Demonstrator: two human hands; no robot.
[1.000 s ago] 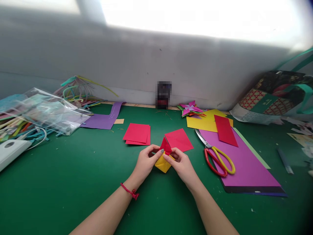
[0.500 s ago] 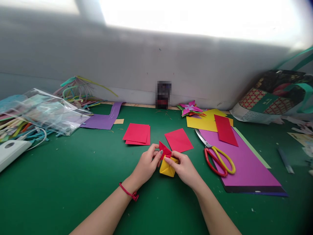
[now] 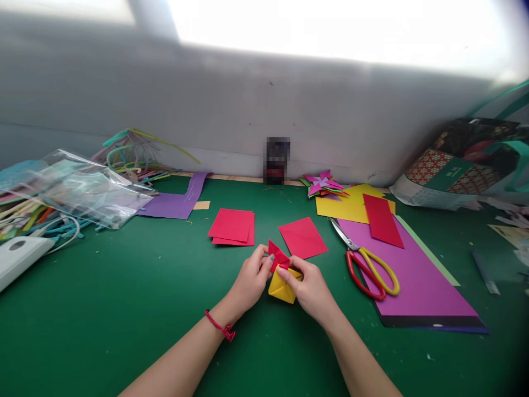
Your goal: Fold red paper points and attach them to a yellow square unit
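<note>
Lying well left of the scissors (image 3: 367,264), a stack of red squares (image 3: 232,226) rests flat. Nearer the scissors, the left hand (image 3: 250,281) pinches the folded red-and-yellow paper piece (image 3: 283,286); the right hand (image 3: 312,289) grips its other side, left of the scissors. Partly under the scissors lies a purple sheet (image 3: 421,281).

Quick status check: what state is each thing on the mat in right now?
folded paper: red and yellow, pinched by both hands
left hand: shut on it
right hand: shut on it
scissors: blades shut, lying flat
red stack: flat, unfolded
single red sheet: flat, unfolded
</note>
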